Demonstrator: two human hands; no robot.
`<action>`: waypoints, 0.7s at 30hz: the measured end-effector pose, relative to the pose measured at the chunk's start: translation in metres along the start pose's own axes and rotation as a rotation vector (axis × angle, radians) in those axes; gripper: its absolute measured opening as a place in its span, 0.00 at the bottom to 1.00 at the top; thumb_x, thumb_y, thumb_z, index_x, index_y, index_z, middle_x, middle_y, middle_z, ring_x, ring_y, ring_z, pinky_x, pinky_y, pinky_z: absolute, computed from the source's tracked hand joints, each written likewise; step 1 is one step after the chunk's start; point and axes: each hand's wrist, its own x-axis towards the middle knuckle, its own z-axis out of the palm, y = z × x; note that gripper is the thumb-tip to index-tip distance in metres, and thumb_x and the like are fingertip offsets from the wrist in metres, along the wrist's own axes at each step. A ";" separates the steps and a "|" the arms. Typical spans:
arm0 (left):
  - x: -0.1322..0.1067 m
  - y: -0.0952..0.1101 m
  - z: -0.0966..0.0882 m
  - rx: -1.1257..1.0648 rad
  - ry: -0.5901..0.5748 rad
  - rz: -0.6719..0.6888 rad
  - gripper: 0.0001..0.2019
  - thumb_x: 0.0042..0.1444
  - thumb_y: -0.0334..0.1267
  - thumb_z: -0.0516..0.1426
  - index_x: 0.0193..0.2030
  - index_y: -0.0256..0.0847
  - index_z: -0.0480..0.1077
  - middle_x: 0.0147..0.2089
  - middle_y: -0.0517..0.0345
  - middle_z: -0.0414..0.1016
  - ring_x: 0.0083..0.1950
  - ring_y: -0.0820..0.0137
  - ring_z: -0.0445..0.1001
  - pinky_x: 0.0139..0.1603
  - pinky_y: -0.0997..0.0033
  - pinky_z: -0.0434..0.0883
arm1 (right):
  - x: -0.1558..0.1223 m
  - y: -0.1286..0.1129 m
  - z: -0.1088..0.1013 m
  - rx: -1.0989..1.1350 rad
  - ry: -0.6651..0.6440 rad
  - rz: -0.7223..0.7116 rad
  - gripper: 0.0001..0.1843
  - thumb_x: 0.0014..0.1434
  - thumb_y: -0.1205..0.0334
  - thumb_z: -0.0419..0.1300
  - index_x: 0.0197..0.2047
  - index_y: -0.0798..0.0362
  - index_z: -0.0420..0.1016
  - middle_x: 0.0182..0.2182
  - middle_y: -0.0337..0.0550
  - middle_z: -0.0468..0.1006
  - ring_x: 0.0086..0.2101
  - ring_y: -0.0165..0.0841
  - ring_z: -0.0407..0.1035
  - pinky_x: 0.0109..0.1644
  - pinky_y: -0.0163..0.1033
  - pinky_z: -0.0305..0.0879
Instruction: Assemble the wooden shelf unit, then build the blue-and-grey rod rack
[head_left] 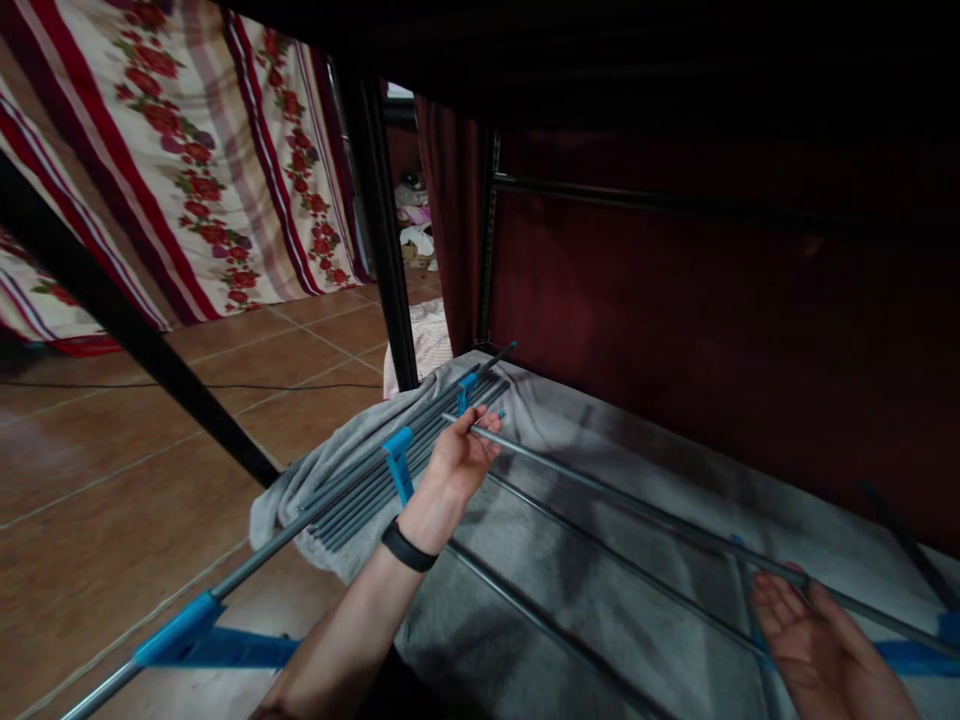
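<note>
A long grey metal tube [600,482] slopes across the view from the middle to the lower right. My left hand [463,455], with a dark band on its wrist, pinches the tube near its far end, fingers loosely curled. Palm upward, my right hand [817,625] grips the same tube lower down, fingers half curled against it. Another tube [525,605] and a thinner one run below, with a blue joint beside my right hand. A longer tube at left carries a blue plastic bracket [180,630]. Blue clips [400,455] sit on it farther up.
Several grey tubes [356,515] lie in a bundle on a grey blanket [281,510]. Black frame posts [386,240] and a dark overhead surface surround the space. A dark red cloth [675,330] hangs behind; a floral curtain [202,180] hangs beyond the tiled floor [112,450].
</note>
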 end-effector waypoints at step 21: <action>0.026 -0.016 0.020 -0.050 -0.022 0.020 0.19 0.70 0.46 0.48 0.35 0.35 0.70 0.27 0.54 0.74 0.25 0.70 0.74 0.27 0.73 0.69 | 0.005 -0.012 0.000 0.171 0.012 0.107 0.12 0.55 0.55 0.66 0.43 0.46 0.75 0.47 0.42 0.76 0.48 0.31 0.74 0.45 0.32 0.79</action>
